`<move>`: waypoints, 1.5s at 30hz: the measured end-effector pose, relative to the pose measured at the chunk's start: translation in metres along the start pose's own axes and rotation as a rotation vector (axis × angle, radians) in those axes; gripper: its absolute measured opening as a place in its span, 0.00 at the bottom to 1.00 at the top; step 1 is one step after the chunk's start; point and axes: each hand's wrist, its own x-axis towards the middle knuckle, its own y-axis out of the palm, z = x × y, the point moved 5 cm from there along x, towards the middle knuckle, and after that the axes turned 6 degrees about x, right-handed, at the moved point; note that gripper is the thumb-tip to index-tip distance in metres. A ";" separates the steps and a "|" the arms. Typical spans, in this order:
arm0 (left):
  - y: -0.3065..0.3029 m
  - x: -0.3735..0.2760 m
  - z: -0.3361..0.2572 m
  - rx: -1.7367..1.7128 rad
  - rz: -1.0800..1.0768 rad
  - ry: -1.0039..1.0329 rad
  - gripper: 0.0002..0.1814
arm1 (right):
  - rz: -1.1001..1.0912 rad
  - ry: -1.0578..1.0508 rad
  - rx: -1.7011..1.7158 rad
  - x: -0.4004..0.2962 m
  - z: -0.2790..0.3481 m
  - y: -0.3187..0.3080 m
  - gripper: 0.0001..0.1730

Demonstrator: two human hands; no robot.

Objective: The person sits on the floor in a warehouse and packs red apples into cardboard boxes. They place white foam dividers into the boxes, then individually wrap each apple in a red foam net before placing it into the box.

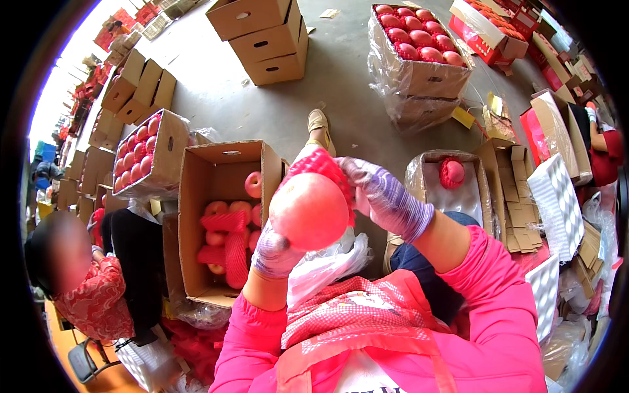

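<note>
A large pinkish apple (309, 211) is held up before my chest. My left hand (276, 250), in a purple-and-white knit glove, grips it from the lower left. Behind the apple's far side is a red foam net sleeve (322, 164); how far it covers the fruit is hidden. My gloved right hand (376, 194) pinches the sleeve's right edge. To the left, an open cardboard box (209, 172) contains loose apples (253, 184) and several red foam nets (237, 255). On the right, a box with a white moulded tray (449, 206) carries one netted apple (451, 173).
Plastic-wrapped stacked boxes of netted apples (422, 83) stand ahead right. Empty-looking stacked cartons (272, 46) are ahead. Another apple box (169, 142) is at left, near a seated co-worker (98, 294). White moulded trays (555, 211) and folded cardboard (516, 196) lie at right.
</note>
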 end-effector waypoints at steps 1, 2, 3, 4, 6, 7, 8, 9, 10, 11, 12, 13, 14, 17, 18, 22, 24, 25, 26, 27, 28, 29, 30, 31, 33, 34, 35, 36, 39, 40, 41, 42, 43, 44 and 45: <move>-0.001 -0.005 0.003 -0.073 0.013 -0.038 0.63 | 0.116 0.005 0.127 0.002 -0.003 0.011 0.38; -0.004 -0.008 0.004 -0.085 0.020 -0.049 0.63 | 0.231 0.008 0.254 0.002 -0.004 0.019 0.39; -0.005 -0.008 0.004 -0.105 0.015 -0.054 0.64 | 0.290 0.038 0.239 0.002 -0.005 0.020 0.39; -0.006 -0.009 0.004 -0.129 0.008 -0.056 0.64 | 0.347 0.074 0.225 0.001 -0.005 0.021 0.40; -0.010 -0.010 0.006 -0.189 0.010 -0.061 0.64 | 0.405 0.148 0.231 -0.005 -0.007 0.026 0.40; -0.007 -0.008 0.006 -0.208 0.025 -0.052 0.63 | 0.356 0.148 0.295 -0.005 -0.006 0.026 0.39; -0.003 -0.007 0.006 -0.225 0.040 -0.048 0.62 | 0.305 0.147 0.358 -0.004 -0.005 0.026 0.38; -0.006 -0.004 0.007 -0.222 0.035 -0.050 0.61 | 0.254 0.146 0.421 -0.003 -0.006 0.024 0.37; -0.010 0.000 0.009 -0.219 0.031 -0.048 0.60 | 0.192 0.064 0.340 -0.001 -0.005 0.017 0.33; -0.015 0.003 0.011 -0.216 0.028 -0.047 0.58 | 0.128 -0.019 0.259 0.003 -0.006 0.007 0.29; -0.025 0.004 0.013 -0.247 0.035 -0.088 0.51 | 0.065 -0.102 0.177 0.004 -0.004 0.000 0.25; -0.028 0.005 0.015 -0.173 -0.011 -0.102 0.49 | -0.031 -0.168 -0.033 0.002 0.002 -0.002 0.21; -0.029 0.006 0.014 -0.101 -0.054 -0.117 0.48 | -0.129 -0.234 -0.246 -0.004 0.014 0.002 0.17; -0.021 0.017 0.013 0.118 -0.142 -0.028 0.45 | -0.301 -0.542 -0.675 -0.020 0.033 0.021 0.08; -0.021 0.019 0.013 0.222 -0.201 -0.002 0.45 | -0.307 -0.650 -0.794 -0.024 0.034 0.025 0.08; -0.022 0.026 0.013 0.522 -0.369 0.191 0.45 | -0.206 -1.012 -1.153 -0.030 0.038 0.038 0.08; -0.022 0.026 0.016 0.551 -0.337 0.258 0.44 | -0.064 -1.012 -1.194 -0.025 0.032 0.031 0.12; -0.026 0.026 0.023 0.308 -0.248 0.111 0.42 | -0.041 -0.846 -0.954 -0.023 0.036 0.027 0.16; -0.029 0.023 0.028 0.065 -0.154 -0.035 0.41 | -0.022 -0.675 -0.716 -0.023 0.039 0.029 0.20; -0.030 0.019 0.034 -0.178 -0.057 -0.179 0.41 | -0.005 -0.501 -0.480 -0.022 0.037 0.028 0.24; -0.025 0.019 0.038 -0.370 0.071 -0.280 0.42 | 0.008 -0.673 -0.672 -0.023 0.044 0.026 0.32; -0.025 0.017 0.038 -0.408 0.108 -0.269 0.41 | 0.037 -0.726 -0.782 -0.020 0.045 0.027 0.33; -0.023 0.014 0.037 -0.445 0.146 -0.257 0.41 | 0.066 -0.779 -0.892 -0.018 0.046 0.030 0.35; -0.016 0.013 0.035 -0.489 0.187 -0.249 0.40 | 0.091 -0.826 -1.008 -0.019 0.045 0.032 0.36; -0.013 0.008 0.030 -0.335 0.258 -0.154 0.40 | 0.122 -0.854 -1.189 -0.023 0.039 0.040 0.41; -0.009 0.007 0.027 -0.132 0.296 -0.079 0.42 | 0.097 -0.809 -1.174 -0.025 0.037 0.039 0.42; -0.009 0.006 0.032 -0.192 0.197 -0.245 0.48 | 0.070 -0.765 -1.158 -0.026 0.036 0.039 0.42; -0.007 0.002 0.036 -0.267 0.079 -0.404 0.54 | 0.064 -0.794 -1.191 -0.028 0.034 0.038 0.44; -0.007 0.007 0.020 0.817 0.113 0.149 0.59 | 0.032 -0.838 -1.254 -0.035 0.034 0.037 0.47; -0.005 0.005 0.034 0.731 0.107 0.164 0.63 | 0.008 -0.814 -1.251 -0.039 0.037 0.038 0.47; -0.002 0.003 0.047 0.645 0.098 0.179 0.66 | -0.021 -0.785 -1.258 -0.043 0.040 0.035 0.46; 0.000 0.003 0.049 1.032 0.148 0.245 0.66 | -0.037 -0.739 -1.232 -0.041 0.036 0.029 0.45; 0.000 0.005 0.052 0.645 0.259 0.045 0.59 | -0.027 -0.687 -1.212 -0.044 0.041 0.027 0.45; -0.002 0.004 0.054 0.145 0.278 -0.195 0.53 | -0.044 -0.709 -1.253 -0.049 0.052 0.019 0.44; -0.005 -0.001 0.055 -0.210 0.211 -0.409 0.47 | -0.036 -0.729 -1.281 -0.049 0.061 0.011 0.43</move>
